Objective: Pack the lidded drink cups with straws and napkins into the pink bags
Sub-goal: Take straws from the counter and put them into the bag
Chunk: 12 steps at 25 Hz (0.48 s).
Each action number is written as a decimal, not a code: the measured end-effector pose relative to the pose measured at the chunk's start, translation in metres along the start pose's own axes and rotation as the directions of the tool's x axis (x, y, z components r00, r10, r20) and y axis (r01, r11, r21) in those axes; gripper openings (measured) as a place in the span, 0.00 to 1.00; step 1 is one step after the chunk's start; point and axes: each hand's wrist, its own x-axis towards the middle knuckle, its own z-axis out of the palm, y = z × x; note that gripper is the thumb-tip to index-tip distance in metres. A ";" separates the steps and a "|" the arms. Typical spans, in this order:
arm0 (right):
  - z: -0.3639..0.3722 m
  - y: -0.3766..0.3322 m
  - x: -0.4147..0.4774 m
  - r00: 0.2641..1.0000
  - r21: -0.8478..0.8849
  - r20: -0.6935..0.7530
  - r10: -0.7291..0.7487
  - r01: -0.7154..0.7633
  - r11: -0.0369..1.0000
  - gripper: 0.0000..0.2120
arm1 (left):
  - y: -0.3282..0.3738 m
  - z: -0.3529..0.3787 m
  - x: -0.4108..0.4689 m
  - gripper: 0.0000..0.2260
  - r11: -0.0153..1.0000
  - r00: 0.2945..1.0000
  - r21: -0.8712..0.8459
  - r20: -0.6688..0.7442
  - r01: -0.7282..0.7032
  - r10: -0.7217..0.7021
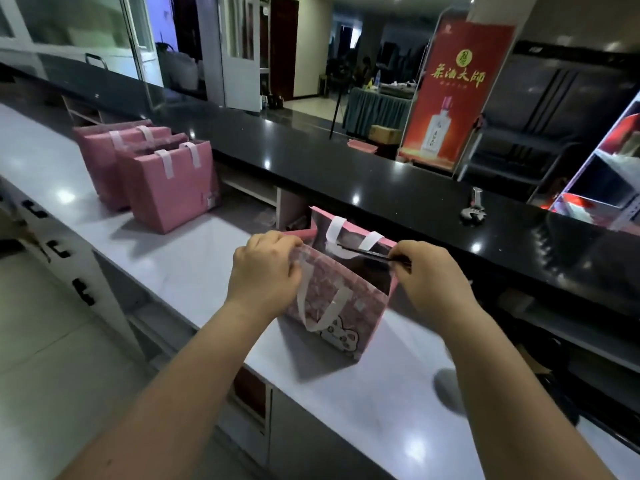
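Note:
A pink bag (341, 313) with white handles and a cartoon print stands open on the white counter (180, 271) in front of me. My left hand (265, 271) grips the bag's near left top edge. My right hand (427, 275) pinches the right top edge, with a thin dark straw-like stick (367, 253) lying across the opening at its fingertips. The bag's inside is dark, so its contents are hidden. No cup or napkin is visible.
Three closed pink bags (169, 188) stand together at the counter's far left. A raised black ledge (381, 188) runs behind the open bag, with a small metal object (473, 209) on it. A red banner (450, 95) stands beyond. Drawers lie below left.

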 end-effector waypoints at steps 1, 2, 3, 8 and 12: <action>0.004 0.004 0.011 0.999 0.053 -0.005 0.032 -0.032 0.998 0.06 | -0.003 0.008 0.013 0.14 1.000 1.000 -0.006 0.015 -0.012 0.012; 0.010 0.008 0.022 0.998 0.117 -0.005 0.056 -0.055 0.992 0.06 | -0.006 0.018 0.027 0.14 1.000 0.998 -0.006 0.052 -0.029 0.029; 0.017 0.012 0.034 0.997 0.180 0.003 0.082 -0.081 0.980 0.06 | -0.008 0.027 0.041 0.14 0.999 0.993 -0.001 0.107 -0.047 0.047; 0.056 0.020 0.089 0.979 0.456 0.077 0.189 -0.203 0.866 0.05 | -0.025 0.080 0.110 0.12 0.982 0.889 -0.182 0.440 -0.049 0.126; 0.081 0.019 0.121 0.967 0.681 0.149 0.206 -0.251 0.688 0.07 | -0.040 0.115 0.144 0.19 0.945 0.826 -0.327 0.527 -0.022 0.201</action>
